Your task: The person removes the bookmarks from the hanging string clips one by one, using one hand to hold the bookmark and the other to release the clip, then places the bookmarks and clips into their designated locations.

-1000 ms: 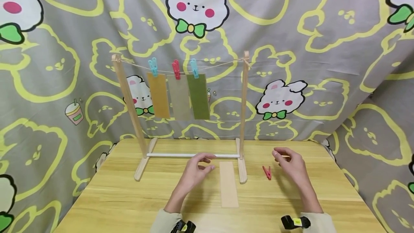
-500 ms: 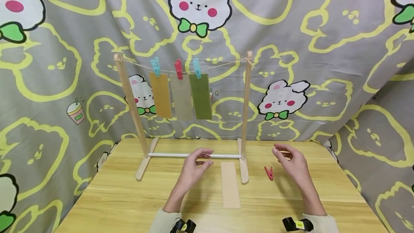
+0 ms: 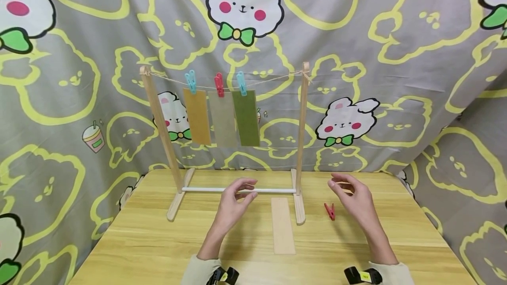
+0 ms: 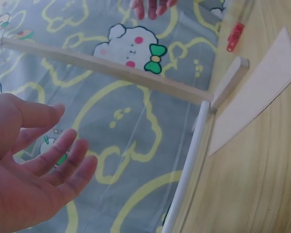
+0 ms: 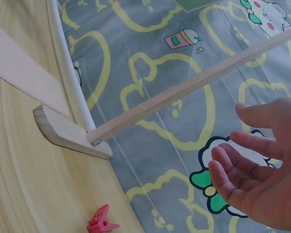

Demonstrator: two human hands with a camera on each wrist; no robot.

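Note:
My left hand [image 3: 233, 201] hovers over the table left of a pale peach rectangular strip [image 3: 283, 228], fingers loosely bent and holding nothing. On the other side, my right hand [image 3: 354, 195] hangs in the air above and right of a red clothespin [image 3: 329, 211], its fingers relaxed with nothing between them. The strip lies flat near the right foot of a wooden rack [image 3: 302, 131]. From the rack's string hang a mustard strip [image 3: 197, 118], a grey-beige strip [image 3: 222, 120] and a green strip [image 3: 246, 118]. Blue clothespins [image 3: 191, 82] pin the outer two; a red clothespin [image 3: 219, 85] pins the middle one.
The rack's left post [image 3: 160, 131] and white bottom bar [image 3: 214, 189] stand toward the back of the wooden table [image 3: 158, 250]. A grey patterned curtain [image 3: 416, 78] hangs behind and along both sides.
Both hands have drifted slightly left and up in the last half second, still holding nothing. The strips, clothespins and rack stay as they were; the head view shifted a little earlier.

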